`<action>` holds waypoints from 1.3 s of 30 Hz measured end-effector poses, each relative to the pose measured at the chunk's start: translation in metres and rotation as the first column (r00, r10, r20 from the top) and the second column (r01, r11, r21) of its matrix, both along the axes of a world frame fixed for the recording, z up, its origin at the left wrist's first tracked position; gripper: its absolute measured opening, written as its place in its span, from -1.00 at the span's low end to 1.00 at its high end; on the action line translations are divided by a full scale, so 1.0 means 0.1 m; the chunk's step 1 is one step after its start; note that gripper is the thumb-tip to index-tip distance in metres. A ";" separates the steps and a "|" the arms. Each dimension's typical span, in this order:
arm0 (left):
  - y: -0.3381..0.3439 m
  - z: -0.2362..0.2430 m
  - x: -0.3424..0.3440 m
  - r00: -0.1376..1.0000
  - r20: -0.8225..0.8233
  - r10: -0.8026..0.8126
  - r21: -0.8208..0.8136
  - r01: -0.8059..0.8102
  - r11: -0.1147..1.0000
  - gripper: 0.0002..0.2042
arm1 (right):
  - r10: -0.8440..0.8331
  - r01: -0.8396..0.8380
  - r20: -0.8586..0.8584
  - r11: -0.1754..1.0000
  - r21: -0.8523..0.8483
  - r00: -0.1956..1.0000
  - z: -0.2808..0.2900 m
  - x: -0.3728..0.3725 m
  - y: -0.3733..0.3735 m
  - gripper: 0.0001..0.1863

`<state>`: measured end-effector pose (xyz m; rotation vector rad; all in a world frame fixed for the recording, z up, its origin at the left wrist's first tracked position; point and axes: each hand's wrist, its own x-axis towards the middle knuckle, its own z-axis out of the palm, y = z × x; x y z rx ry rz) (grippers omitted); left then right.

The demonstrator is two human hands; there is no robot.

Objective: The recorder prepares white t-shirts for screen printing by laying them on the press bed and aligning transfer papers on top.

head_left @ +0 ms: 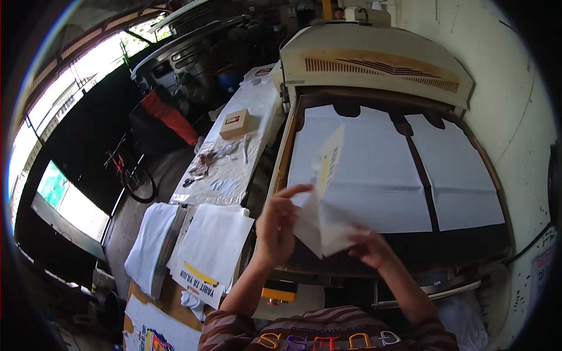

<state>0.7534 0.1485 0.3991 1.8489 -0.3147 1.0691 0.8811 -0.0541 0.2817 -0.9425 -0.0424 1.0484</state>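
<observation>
My left hand (278,229) and my right hand (370,250) hold a printed paper sheet (328,225) between them, above the front of a flat heat press. The sheet is tilted and bent, its printed part with a yellow band pointing away from me. My left fingers are curled at its left edge, the index finger stretched out along it. At the lower right corner my right fingers close on the paper, slightly blurred. Beneath and beyond lie a wide white fabric panel (369,169) and a narrower white fabric panel (459,175), flat on the dark press bed (374,257).
The beige press hood (374,52) rises behind the bed. To the left stand a stack of printed sheets (216,240), folded white cloth (149,240) and a plastic-covered table (228,187) with scissors (192,181) and a cardboard box (235,124). A yellow control box (278,292) hangs below the press edge.
</observation>
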 end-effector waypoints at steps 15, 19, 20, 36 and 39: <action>0.69 -1.63 1.78 0.736 -0.559 0.382 -0.127 -0.532 0.837 -0.81 | -0.394 0.574 0.661 0.816 -0.070 0.639 0.01 1.95 -0.07 -0.62; 0.72 -1.89 2.28 0.654 -0.583 0.482 0.011 -0.587 0.810 -0.79 | -0.313 0.613 0.719 0.766 -0.196 0.621 -0.43 2.44 -0.07 -0.63; 0.77 -1.97 2.34 0.626 -0.610 0.486 0.013 -0.605 0.796 -0.79 | -0.306 0.627 0.710 0.741 -0.240 0.634 -0.50 2.48 -0.04 -0.62; 0.78 -2.17 2.77 0.573 -0.777 0.261 -0.127 -0.549 0.826 -0.84 | -0.101 0.759 0.862 0.532 -0.375 0.497 -0.83 2.72 -0.14 -0.70; 0.94 -2.27 2.68 0.494 -0.730 0.472 0.101 -0.605 0.790 -0.84 | -0.049 0.767 0.867 0.492 -0.412 0.497 -0.76 2.65 0.07 -0.72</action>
